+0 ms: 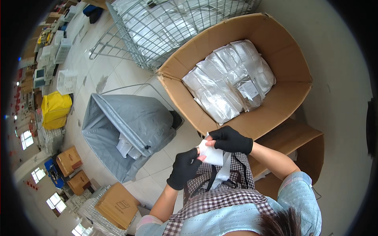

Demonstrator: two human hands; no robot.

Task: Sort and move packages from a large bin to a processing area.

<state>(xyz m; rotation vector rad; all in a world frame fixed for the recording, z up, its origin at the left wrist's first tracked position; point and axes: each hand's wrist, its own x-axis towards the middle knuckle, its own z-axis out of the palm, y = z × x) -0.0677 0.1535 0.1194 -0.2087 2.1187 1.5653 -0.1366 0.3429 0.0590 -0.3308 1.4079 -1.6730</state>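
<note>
My left hand (pixel 184 169), in a black fingerless glove, pinches the left edge of a white paper strip (pixel 212 154). My right hand (pixel 231 140), gloved the same way, grips the strip's upper edge between thumb and fingers. A paler length hangs below it against my checked apron (pixel 193 196); whether it is one piece with the strip I cannot tell. Just beyond my hands stands a large open cardboard box (pixel 287 43). Inside it lie rows of clear plastic packs (pixel 220 67), with a labelled clear bag (pixel 249 91) on top.
At left stands a grey fabric bin (pixel 145 114) with a few white packets in it. A wire cage (pixel 157 35) full of white packs touches the box's far side. Another open carton (pixel 291 137) sits right of me. A closed carton (pixel 117 204) is at lower left.
</note>
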